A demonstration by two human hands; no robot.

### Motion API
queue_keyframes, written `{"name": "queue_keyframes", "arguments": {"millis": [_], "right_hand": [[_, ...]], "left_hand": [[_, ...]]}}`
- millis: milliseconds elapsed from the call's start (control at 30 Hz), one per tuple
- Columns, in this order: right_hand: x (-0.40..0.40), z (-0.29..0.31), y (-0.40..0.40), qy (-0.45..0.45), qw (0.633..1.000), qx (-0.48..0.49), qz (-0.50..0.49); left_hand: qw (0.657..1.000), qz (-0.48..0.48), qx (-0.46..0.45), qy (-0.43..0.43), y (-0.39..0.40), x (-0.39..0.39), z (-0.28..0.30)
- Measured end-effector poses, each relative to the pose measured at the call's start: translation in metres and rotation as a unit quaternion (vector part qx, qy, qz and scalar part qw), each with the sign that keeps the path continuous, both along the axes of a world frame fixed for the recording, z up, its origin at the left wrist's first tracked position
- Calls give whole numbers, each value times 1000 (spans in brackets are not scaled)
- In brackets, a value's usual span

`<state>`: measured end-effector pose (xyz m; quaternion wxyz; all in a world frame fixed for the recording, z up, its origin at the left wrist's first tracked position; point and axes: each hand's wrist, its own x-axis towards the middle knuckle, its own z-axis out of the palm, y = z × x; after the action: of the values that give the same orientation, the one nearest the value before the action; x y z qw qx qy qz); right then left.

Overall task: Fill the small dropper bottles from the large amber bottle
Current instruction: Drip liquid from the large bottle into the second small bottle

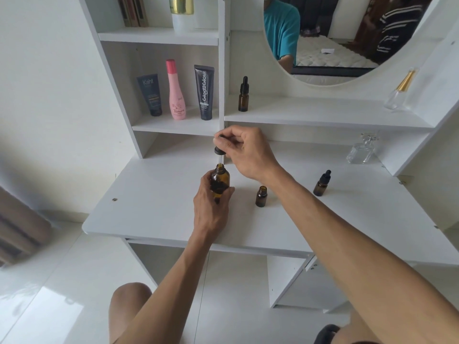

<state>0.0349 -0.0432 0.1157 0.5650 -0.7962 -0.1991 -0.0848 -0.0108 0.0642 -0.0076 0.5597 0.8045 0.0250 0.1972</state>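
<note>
My left hand (211, 207) grips the large amber bottle (220, 181), which stands upright and uncapped on the white vanity desk (154, 202). My right hand (246, 152) pinches the black bulb of a dropper (219, 151) right above it; the glass tube points down into the bottle's mouth. To the right, a small amber bottle (261, 196) stands open with no cap. Farther right is a small dropper bottle (322, 183) with its black cap on. Another capped dropper bottle (243, 94) stands on the shelf behind.
Cosmetic tubes and a pink bottle (176, 91) stand in the left shelf cubby. Clear glass perfume bottles stand at the back right (361, 152) and on the upper shelf (400, 91). A round mirror (347, 38) hangs above. My knees show below the desk edge.
</note>
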Motion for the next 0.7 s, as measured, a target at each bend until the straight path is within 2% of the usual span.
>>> {"name": "queue_keyframes", "arguments": {"millis": [700], "right_hand": [[3, -14, -3, -2, 998, -61, -20]], "left_hand": [[1000, -12, 0, -7, 3, 3, -4]]}}
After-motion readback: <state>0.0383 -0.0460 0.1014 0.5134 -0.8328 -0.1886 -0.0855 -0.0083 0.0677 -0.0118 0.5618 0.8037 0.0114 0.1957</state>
